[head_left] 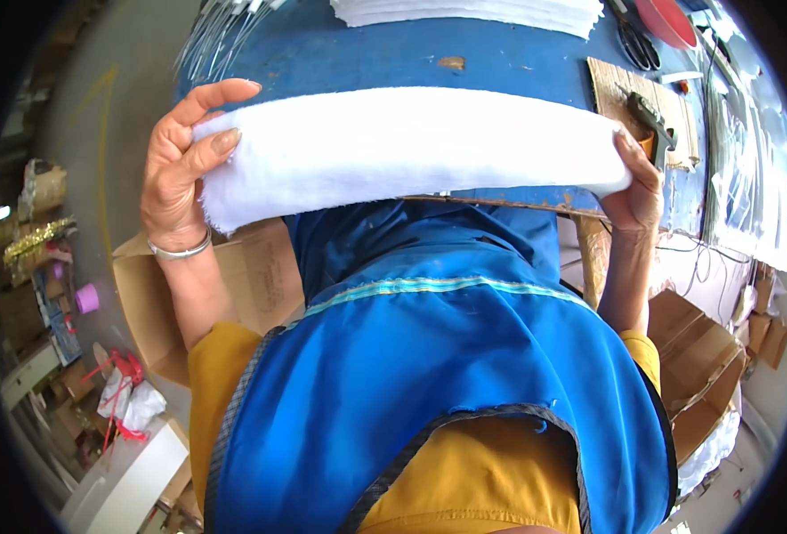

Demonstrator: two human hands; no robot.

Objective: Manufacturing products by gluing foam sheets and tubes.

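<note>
A long strip of thick white padding [402,151] stretches across the near edge of the blue table [367,53]. My left hand [180,169] grips its left end, thumb on top and fingers curled over the far edge. My right hand [638,182] holds the right end from below, at the table's near edge. The strip lies flat and slightly bowed between both hands. A silver bangle circles my left wrist.
A stack of white padding sheets [473,11] lies at the far side of the table. Scissors [638,40], a red disc [665,20], a cardboard piece [651,102] with a tool sit at right. Open cardboard boxes [251,285] stand under the table.
</note>
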